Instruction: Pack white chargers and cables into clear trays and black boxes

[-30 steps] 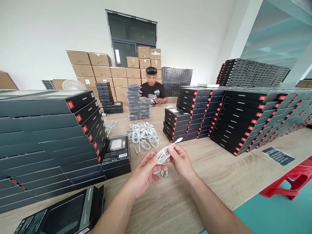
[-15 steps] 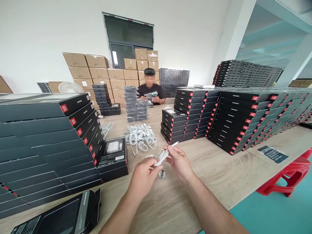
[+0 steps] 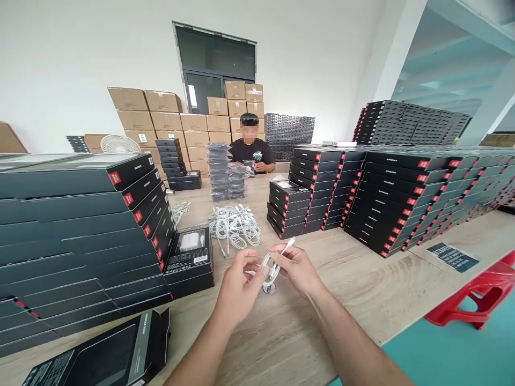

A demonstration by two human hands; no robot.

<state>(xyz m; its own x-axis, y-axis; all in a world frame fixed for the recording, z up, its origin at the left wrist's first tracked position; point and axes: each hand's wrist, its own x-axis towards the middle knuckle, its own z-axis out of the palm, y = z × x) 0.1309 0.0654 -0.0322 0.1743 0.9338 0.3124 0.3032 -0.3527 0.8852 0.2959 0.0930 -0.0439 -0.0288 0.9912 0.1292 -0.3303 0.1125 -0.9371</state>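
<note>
White, slim, flexible cable [image 3: 275, 272], one, wound into a small loop: held in the air above the near part of the table, between both hands, its white plug [image 3: 290, 242] pointing up and to the right.

Left hand [image 3: 241, 281], bare: thumb and fingers pinched on the left side of the loop.

Right hand [image 3: 298, 269], bare: thumb and fingers clamped on the loop's upper right, just below the plug. The two hands are close together, with the loop spanning them.

Small round black-and-white label [image 3: 269, 288], one: on the table below the loop, partly hidden.

Wood-grain table [image 3: 298, 338], pale: bears the goods.

Loose heap of white coiled cables [image 3: 235, 225]: beyond the hands, slightly left.

Flat black carton picturing a white charger [image 3: 189, 244]: left of the heap, beside a tall stack of dark boxes with red corner labels [image 3: 76, 214].

Black box with a grey band [image 3: 108, 348]: near left corner, its end flap raised.

Rows of stacked black boxes with red labels [image 3: 382, 203]: right side.

Red plastic stool [image 3: 478, 297]: right, beside the table's edge.

Co-worker in a black T-shirt [image 3: 245, 150]: seated across the table.
</note>
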